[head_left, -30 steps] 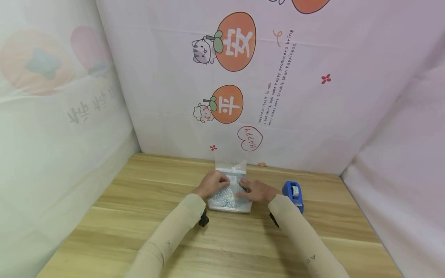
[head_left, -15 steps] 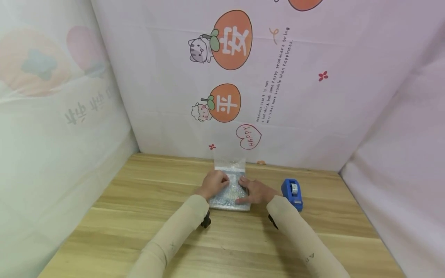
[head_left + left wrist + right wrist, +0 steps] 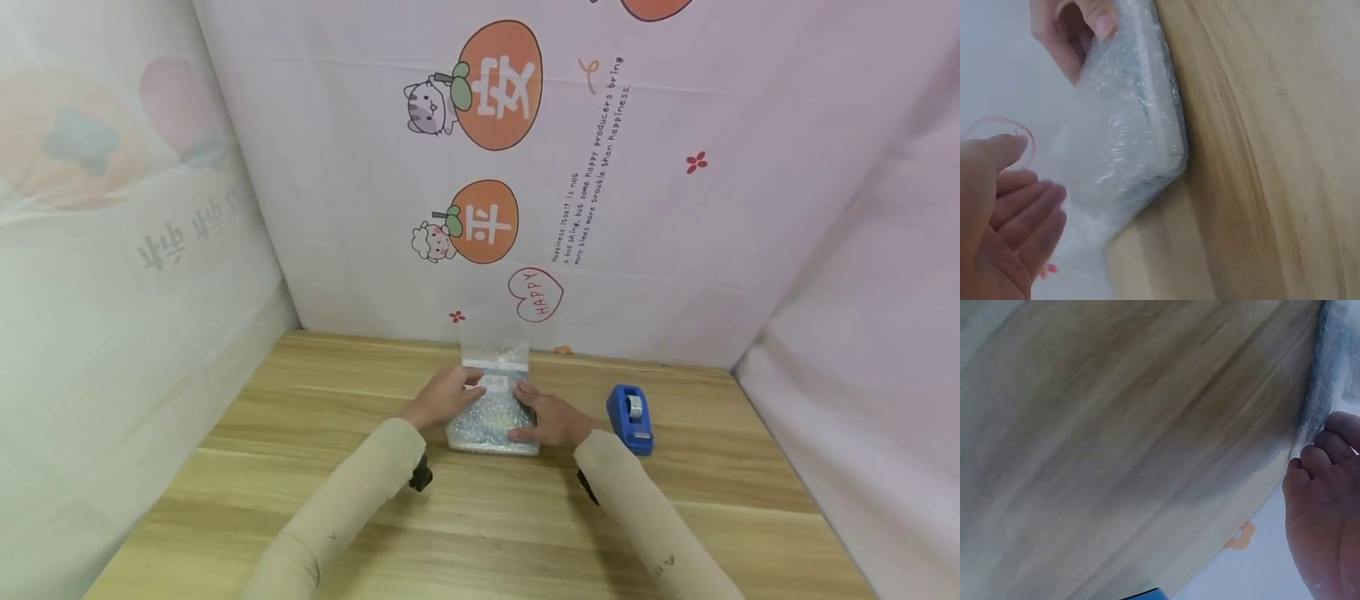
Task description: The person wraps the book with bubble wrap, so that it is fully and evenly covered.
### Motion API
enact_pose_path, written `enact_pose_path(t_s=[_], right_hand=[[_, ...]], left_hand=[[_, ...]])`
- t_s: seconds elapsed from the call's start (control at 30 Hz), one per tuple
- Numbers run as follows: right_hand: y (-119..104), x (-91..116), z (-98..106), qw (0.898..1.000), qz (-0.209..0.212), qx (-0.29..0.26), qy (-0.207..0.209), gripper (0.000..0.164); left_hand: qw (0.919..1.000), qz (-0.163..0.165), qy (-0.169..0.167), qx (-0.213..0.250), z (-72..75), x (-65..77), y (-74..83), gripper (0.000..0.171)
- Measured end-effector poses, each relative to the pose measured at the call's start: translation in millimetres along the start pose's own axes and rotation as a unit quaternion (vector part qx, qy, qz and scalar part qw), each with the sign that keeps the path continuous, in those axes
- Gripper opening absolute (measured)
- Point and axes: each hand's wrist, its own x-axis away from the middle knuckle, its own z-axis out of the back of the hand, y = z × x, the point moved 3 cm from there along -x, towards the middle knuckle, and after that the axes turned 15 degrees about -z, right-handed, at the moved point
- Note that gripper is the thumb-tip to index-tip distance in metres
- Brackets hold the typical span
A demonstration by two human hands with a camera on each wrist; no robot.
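A flat package wrapped in bubble wrap (image 3: 491, 425) lies on the table near the back wall, with a clear flap (image 3: 495, 350) of wrap reaching past its far end. My right hand (image 3: 557, 419) holds its right edge; the thumb lies on top and the other fingers bend along the side, as the left wrist view shows. At the package's left side is my left hand (image 3: 442, 396). In the left wrist view this left hand (image 3: 1013, 215) has loosely bent fingers with nothing between them, a little apart from the wrap. What is inside the wrap is unclear.
A blue tape dispenser (image 3: 632, 421) with a roll of tape stands right of the package, close to the right forearm. The wooden table (image 3: 337, 400) ends at a printed cloth wall (image 3: 360, 250); more cloth hangs on both sides.
My left hand has let go of the wrap and drawn back slightly to the left, its fingers loosening. The right hand keeps its hold on the package's right edge.
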Motion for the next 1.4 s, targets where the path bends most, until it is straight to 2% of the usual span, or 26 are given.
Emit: enact_pose_path(t_s=[0.1, 0.23, 0.4, 0.47, 0.6, 0.8, 1.13, 1.4], right_hand=[[0.1, -0.4, -0.9, 1.000, 0.003, 0.004, -0.001, 0.102], [-0.4, -1.8, -1.0, 1.000, 0.005, 0.012, -0.002, 0.101], [-0.3, -3.1, -1.6, 1.000, 0.007, 0.018, -0.005, 0.100], [-0.4, -3.0, -1.0, 1.000, 0.010, 0.020, -0.006, 0.099], [-0.1, -3.3, -0.7, 0.999, 0.009, 0.033, -0.007, 0.098], [-1.9, -1.6, 0.9, 0.999, 0.008, 0.035, -0.014, 0.098], [-2.4, -3.4, 0.2, 0.999, -0.001, 0.033, -0.012, 0.099], [-3.1, -3.8, 1.0, 0.999, -0.002, 0.034, -0.017, 0.098]], left_hand=[[0.9959, -0.029, -0.032, -0.079, 9.0, 8.6, 17.8, 0.049], [0.9810, -0.058, -0.086, -0.164, 12.2, 26.3, 47.6, 0.064], [0.9548, -0.072, -0.159, -0.240, -5.3, 48.2, 75.4, 0.080], [0.9489, -0.063, -0.186, -0.247, -14.7, 55.6, 82.1, 0.085], [0.9511, -0.035, -0.212, -0.222, -31.9, 65.3, 85.8, 0.088], [0.9580, -0.017, -0.208, -0.197, -46.2, 68.7, 79.0, 0.088], [0.9631, -0.003, -0.193, -0.187, -54.4, 66.4, 65.1, 0.087], [0.9694, 0.011, -0.177, -0.169, -53.7, 62.8, 63.2, 0.084]])
